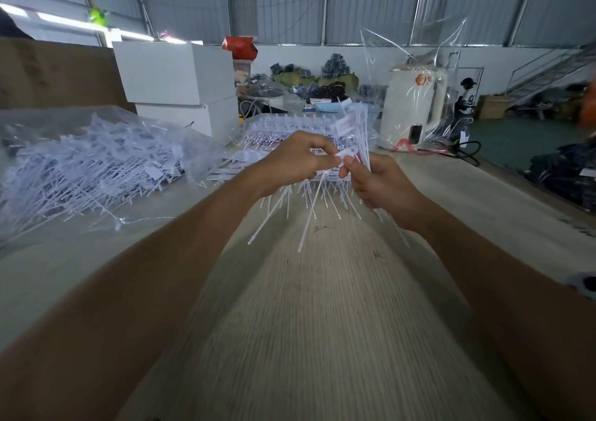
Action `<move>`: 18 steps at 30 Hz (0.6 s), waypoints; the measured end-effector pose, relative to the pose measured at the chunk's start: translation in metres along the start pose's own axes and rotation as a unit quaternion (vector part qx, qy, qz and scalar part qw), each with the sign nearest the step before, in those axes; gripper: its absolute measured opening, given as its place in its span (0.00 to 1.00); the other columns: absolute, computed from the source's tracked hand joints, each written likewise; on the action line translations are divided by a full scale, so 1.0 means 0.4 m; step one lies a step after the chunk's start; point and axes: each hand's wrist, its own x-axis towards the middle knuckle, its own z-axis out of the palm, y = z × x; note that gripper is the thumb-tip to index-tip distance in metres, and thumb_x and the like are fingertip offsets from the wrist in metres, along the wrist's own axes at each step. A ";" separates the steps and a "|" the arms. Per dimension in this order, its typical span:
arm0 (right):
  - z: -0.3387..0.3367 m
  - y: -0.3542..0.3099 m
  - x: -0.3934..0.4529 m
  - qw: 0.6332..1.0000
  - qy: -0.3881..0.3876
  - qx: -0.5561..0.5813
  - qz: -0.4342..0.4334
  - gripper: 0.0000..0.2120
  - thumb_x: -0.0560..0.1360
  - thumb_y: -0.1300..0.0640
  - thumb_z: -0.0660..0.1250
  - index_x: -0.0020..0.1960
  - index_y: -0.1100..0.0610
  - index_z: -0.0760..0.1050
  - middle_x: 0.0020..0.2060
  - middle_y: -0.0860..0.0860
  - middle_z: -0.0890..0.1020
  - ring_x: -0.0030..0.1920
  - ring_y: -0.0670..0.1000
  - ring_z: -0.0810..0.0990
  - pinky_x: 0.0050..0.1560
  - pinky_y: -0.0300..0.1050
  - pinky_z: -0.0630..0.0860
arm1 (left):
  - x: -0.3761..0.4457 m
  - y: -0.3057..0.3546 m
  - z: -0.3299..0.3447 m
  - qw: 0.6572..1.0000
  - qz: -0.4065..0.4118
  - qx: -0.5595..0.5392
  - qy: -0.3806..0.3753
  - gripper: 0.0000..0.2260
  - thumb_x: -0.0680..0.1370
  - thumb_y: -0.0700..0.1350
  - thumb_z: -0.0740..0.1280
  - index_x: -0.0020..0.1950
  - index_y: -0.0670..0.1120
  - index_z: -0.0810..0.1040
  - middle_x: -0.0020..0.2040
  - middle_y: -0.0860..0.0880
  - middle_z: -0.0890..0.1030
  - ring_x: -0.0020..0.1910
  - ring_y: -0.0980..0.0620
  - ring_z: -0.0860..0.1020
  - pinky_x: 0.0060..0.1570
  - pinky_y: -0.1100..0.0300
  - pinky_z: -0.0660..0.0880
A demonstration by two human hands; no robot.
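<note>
While my right hand (pixel 383 185) clamps the tie bundle (pixel 309 201) at centre frame for steadiness, my left hand (pixel 296 159) pinches one white tag (pixel 346 153). Probably I separate it.

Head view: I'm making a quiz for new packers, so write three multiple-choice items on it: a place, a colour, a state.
1. Where is the loose pile of ties? A on the floor; B in a clear bag on the table's left; C in a bucket.
2. What colour is the bunch of ties in hand? A white; B black; C red.
3. What is the right hand doing? A lying flat; B hanging empty; C gripping the bunch.
Key: B, clear film wraps the pile; A, every tie is white; C, its fingers curl round the bunch.
</note>
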 end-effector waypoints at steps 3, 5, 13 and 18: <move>-0.003 -0.001 0.007 1.000 0.014 0.001 0.008 0.17 0.84 0.46 0.60 0.42 0.55 0.78 0.24 0.43 0.66 0.24 0.45 0.61 0.26 0.38 0.58 | 0.002 0.004 -0.002 0.999 0.007 -0.017 0.031 0.05 0.77 0.51 0.73 0.43 0.52 0.83 0.45 0.61 0.78 0.32 0.69 0.76 0.31 0.72 0.71; -0.008 0.002 0.006 1.000 0.007 0.008 0.025 0.19 0.83 0.44 0.60 0.42 0.55 0.79 0.24 0.44 0.65 0.25 0.45 0.60 0.26 0.39 0.57 | 0.002 0.008 -0.013 0.995 0.007 -0.061 0.077 0.05 0.77 0.48 0.73 0.42 0.51 0.83 0.42 0.60 0.79 0.26 0.66 0.74 0.26 0.72 0.68; -0.010 0.019 -0.010 0.996 -0.055 0.005 0.074 0.21 0.84 0.46 0.58 0.40 0.58 0.74 0.25 0.46 0.63 0.25 0.46 0.60 0.26 0.39 0.60 | -0.001 0.015 -0.011 0.989 0.028 -0.101 0.104 0.06 0.78 0.45 0.71 0.41 0.49 0.82 0.30 0.63 0.76 0.23 0.64 0.71 0.25 0.72 0.66; -0.012 0.022 -0.009 0.996 -0.010 0.040 0.084 0.21 0.86 0.48 0.55 0.40 0.58 0.72 0.27 0.50 0.63 0.25 0.47 0.60 0.26 0.38 0.59 | -0.006 0.020 0.003 0.992 0.024 -0.097 0.077 0.08 0.82 0.48 0.67 0.50 0.45 0.83 0.36 0.58 0.80 0.26 0.64 0.73 0.28 0.72 0.69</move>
